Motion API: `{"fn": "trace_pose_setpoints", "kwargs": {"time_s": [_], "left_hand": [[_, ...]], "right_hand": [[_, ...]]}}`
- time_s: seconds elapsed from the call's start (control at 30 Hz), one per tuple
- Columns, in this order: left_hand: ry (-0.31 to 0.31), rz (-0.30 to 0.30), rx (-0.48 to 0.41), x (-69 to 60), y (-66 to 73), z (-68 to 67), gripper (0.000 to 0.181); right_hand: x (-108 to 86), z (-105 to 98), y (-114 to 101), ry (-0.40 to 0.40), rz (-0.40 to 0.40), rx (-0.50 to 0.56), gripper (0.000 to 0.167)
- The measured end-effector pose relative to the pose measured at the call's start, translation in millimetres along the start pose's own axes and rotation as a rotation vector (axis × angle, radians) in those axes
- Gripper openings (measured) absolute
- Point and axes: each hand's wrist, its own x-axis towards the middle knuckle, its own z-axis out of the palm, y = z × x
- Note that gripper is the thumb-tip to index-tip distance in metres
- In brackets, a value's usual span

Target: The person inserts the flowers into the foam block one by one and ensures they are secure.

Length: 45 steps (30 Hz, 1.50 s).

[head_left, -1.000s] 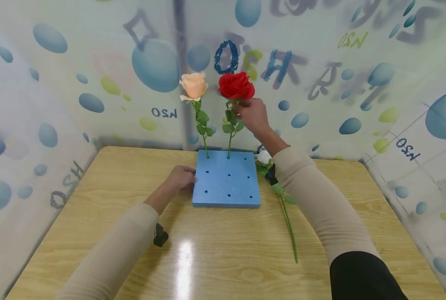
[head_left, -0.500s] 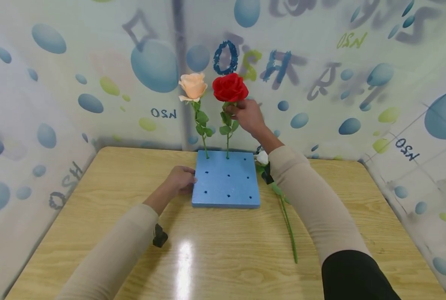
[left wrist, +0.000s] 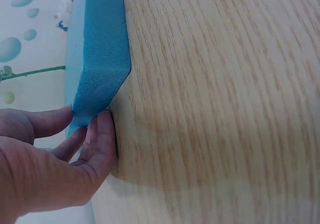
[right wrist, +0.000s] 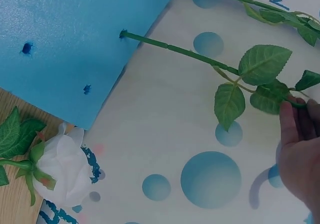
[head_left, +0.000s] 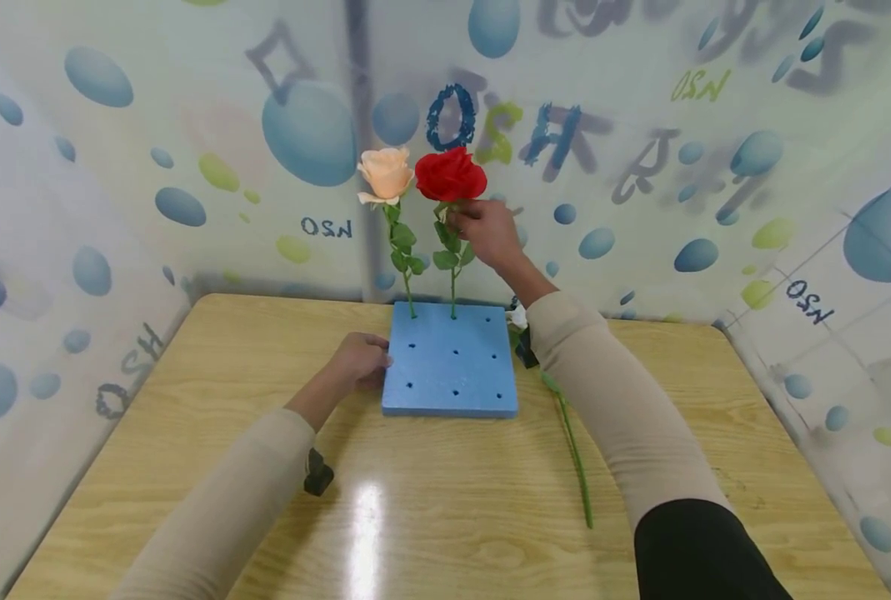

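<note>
A red rose [head_left: 451, 174] stands with its stem in a back-row hole of the blue foam board [head_left: 483, 371]. Just under the bloom, my right hand [head_left: 490, 233] pinches its stem; the right wrist view shows the fingers [right wrist: 287, 119] at the stem beside the leaves. To the left, a peach rose [head_left: 387, 173] stands upright in the back-left hole. My left hand [head_left: 358, 360] holds the board's left edge, thumb on top and other fingers low at its side, as the left wrist view shows. Right of the board lies a white rose [right wrist: 62, 166], partly hidden by my right arm in the head view.
The wooden table [head_left: 445, 500] carries the board near its back edge. A patterned curtain [head_left: 227, 125] with blue ovals hangs close behind. The white rose's long stem [head_left: 576, 458] reaches toward the front. Several holes [head_left: 456, 352] show in the board.
The red rose has tilted left, closer to the peach rose, and my right hand moved left with it. My left hand stays at the board's edge.
</note>
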Motion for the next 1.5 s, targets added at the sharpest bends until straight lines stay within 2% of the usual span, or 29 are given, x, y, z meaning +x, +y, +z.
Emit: {"fn": "trace_pose_setpoints", "kwargs": {"time_s": [0.17, 0.33, 0.53, 0.77, 1.1, 1.23, 1.5], "left_hand": [[-0.016, 0.019, 0.018, -2.5, -0.8, 1.8, 0.049], [-0.013, 0.039, 0.039, -3.1, 0.8, 1.7, 0.049], [-0.007, 0.053, 0.064, -0.4, 1.0, -0.1, 0.049], [0.003, 0.058, 0.063, -1.0, -0.3, 0.4, 0.048], [0.002, 0.061, 0.048, -2.3, -1.4, 0.1, 0.049], [0.008, 0.055, 0.043, -1.6, -2.8, -0.1, 0.049], [0.006, 0.047, 0.048, -1.2, -2.8, 0.3, 0.049]], "right_hand": [[-1.4, 0, 3, 0.047, 0.003, -0.103, 0.026], [-2.9, -4, 3, 0.065, -0.008, -0.118, 0.027], [-6.2, -15, -1, 0.054, 0.028, 0.006, 0.026], [-9.2, -30, -1, 0.026, 0.212, 0.218, 0.035], [-12.3, -58, 11, -0.066, 0.343, 0.379, 0.051], [-18.0, -70, 22, -0.103, 0.381, 0.395, 0.052], [-32.5, -87, 39, -0.111, 0.437, 0.391, 0.056]]}}
